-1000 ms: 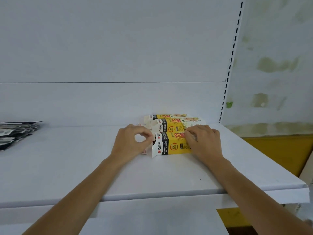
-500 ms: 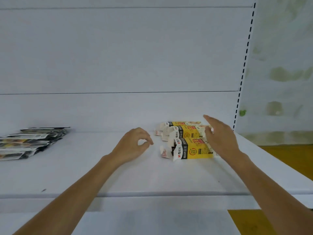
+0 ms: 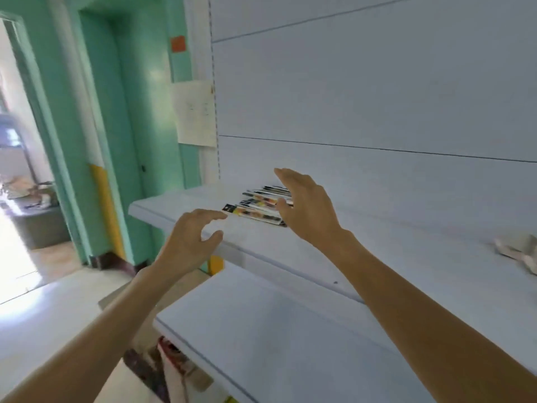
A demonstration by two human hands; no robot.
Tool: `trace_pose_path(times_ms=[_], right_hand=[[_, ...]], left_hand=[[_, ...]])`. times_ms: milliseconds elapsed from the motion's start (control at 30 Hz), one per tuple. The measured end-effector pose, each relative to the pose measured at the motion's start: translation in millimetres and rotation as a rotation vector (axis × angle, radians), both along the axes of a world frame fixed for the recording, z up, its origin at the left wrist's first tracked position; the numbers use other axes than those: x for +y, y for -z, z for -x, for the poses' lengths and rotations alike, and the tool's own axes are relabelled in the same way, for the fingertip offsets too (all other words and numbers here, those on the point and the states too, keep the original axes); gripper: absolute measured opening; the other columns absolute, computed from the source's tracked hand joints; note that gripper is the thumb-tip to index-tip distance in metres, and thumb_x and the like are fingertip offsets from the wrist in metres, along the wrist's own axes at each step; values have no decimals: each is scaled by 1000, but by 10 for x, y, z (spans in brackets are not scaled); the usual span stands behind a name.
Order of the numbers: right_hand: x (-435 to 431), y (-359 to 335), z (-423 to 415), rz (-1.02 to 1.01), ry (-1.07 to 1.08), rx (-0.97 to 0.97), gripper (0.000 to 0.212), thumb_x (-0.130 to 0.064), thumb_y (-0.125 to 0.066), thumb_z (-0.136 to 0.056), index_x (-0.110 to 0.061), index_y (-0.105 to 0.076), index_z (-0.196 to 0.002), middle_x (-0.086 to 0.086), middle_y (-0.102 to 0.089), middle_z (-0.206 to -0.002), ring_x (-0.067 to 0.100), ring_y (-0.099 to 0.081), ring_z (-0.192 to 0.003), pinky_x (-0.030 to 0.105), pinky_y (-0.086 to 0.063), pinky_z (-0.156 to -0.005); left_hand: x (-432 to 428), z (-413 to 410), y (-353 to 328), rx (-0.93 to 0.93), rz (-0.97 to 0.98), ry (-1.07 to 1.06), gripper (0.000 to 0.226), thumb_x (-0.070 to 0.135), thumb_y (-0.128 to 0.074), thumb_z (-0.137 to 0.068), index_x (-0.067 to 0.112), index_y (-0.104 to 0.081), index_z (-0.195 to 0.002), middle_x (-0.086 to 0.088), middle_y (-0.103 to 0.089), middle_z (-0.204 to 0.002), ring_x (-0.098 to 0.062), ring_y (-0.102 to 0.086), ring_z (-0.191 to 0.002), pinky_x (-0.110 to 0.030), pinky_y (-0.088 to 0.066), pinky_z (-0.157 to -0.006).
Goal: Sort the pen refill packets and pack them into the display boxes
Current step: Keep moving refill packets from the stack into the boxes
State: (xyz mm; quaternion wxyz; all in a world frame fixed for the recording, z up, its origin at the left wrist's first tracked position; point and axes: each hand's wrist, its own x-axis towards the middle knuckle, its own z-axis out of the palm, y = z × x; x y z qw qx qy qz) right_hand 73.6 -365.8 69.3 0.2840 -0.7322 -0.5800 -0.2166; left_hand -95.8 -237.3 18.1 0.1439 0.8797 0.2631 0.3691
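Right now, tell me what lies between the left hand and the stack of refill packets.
Head view: only bare white shelf separates the left hand from the packet stack; nothing else.

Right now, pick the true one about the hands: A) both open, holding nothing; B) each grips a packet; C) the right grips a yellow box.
A: the left hand and right hand are spread open by the packet stack, fingers round nothing.
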Motion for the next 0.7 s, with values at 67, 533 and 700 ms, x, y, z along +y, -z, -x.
trace_pose_path(times_ms=[67,533,700], right_hand=[[383,21,231,25,-30,24,53,-17,-47,-92,-19,-33,-143,-2,-35,-148,20,-35,-132,35,-31,-105],[1759,148,687,54,159,146,53,-13,-48,-89,-18,-38,-141,-1,-43,-143,20,-42,-126,34,-40,-96],[1699,11,398,63,242,112,55,-13,-48,-90,-19,-35,-142,0,-40,-145,19,-41,-128,33,-34,-101]], left_hand=[[330,344,35,-9,-2,-38,28,8,-60,-86,18,-64,-112,0,-61,-118,-20,-54,-105,-27,-35,-91],[1861,756,-51,16,-20,178,23,14,-55,-91,23,-63,-110,17,-53,-110,-5,-46,-104,-22,-33,-92],[1958,376,-45,-30,10,269,22,14,-53,-92,23,-64,-108,16,-55,-109,-5,-48,-101,-20,-33,-88]])
